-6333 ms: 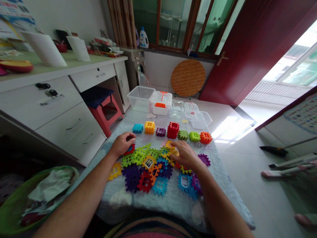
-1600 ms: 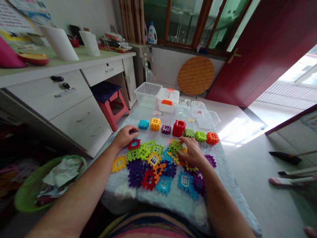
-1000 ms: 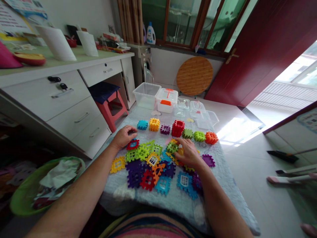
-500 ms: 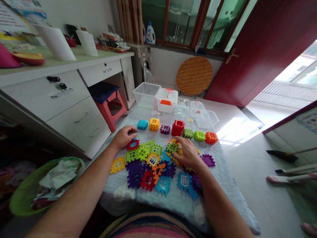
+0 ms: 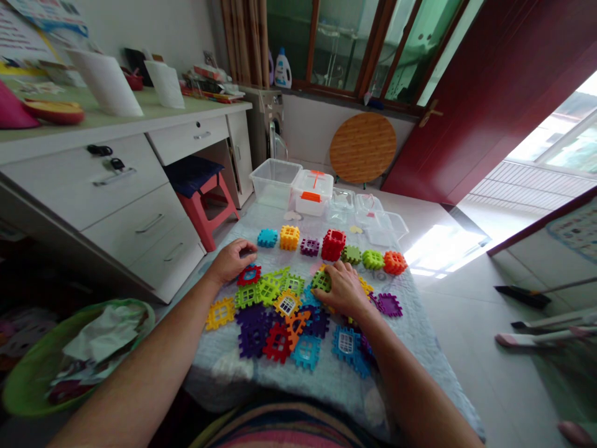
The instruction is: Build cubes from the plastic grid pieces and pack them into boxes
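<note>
Loose plastic panels in several colours lie in a pile on the cloth-covered table [image 5: 224,367]. My right hand [image 5: 345,287] is over the pile's right side, its fingers closed on a green panel [image 5: 321,281]. At the pile's upper left, my left hand [image 5: 234,259] rests with curled but parted fingers beside a red panel [image 5: 249,274]; nothing shows in it. Behind the pile runs a row of blocks and stacks, with a blue one [image 5: 267,238], a yellow cube [image 5: 290,238], a red block [image 5: 334,244] and an orange one [image 5: 395,262].
At the table's far end stand a clear bin [image 5: 275,180], a lidded box with orange latches [image 5: 312,191] and clear containers [image 5: 342,204]. A red stool [image 5: 214,211] is by the desk at left, a green basket [image 5: 23,386] at lower left.
My right hand has shifted slightly left and its fingers have closed in on the green panel. My left hand has hardly moved. The view has tilted a little.
</note>
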Motion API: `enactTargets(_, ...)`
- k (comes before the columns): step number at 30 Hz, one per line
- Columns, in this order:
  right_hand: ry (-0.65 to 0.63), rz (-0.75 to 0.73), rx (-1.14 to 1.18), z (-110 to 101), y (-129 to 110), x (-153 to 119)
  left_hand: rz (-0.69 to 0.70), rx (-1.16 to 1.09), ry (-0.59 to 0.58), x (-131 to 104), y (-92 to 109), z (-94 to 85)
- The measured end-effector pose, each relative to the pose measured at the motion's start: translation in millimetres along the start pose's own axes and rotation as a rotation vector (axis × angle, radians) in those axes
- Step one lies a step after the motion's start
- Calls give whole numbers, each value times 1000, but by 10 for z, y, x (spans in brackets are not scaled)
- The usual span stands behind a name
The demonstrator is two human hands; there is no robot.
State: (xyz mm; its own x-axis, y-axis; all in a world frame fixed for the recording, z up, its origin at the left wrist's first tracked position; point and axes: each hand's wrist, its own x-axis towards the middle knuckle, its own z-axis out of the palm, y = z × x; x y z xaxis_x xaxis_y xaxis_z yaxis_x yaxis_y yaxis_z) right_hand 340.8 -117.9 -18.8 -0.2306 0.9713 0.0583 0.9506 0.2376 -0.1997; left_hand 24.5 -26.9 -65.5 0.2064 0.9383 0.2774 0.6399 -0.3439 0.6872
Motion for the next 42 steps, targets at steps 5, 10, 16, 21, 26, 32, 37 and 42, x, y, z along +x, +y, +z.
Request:
enactTargets(5,35,-45,90,-156,83,-48,-2,3,-6,7,5,-5)
enactTargets(10,113,-4,94,-455,481,-7,-12,7,-7,11,14,-8)
enactTargets(16,85,96,36,-513,993,310,-18,2,1,7,20,-8)
enactTargets(21,6,70,9,-424,1086,522,-21,9,-4,6,32,-15)
enactTargets(26,-40,46,-14,-369,1077,584,-16,17,-8,3,22,-17)
enactTargets(32,32,60,-32,-384,1041,507,-12,8,-6,-3,8,-15)
enactTargets(37,114,-1,90,-528,896,184,1,17,-4,1,13,-13)
enactTargets(42,-58,-96,168,-470,659,-135,-10,30,-8,3,13,-8)
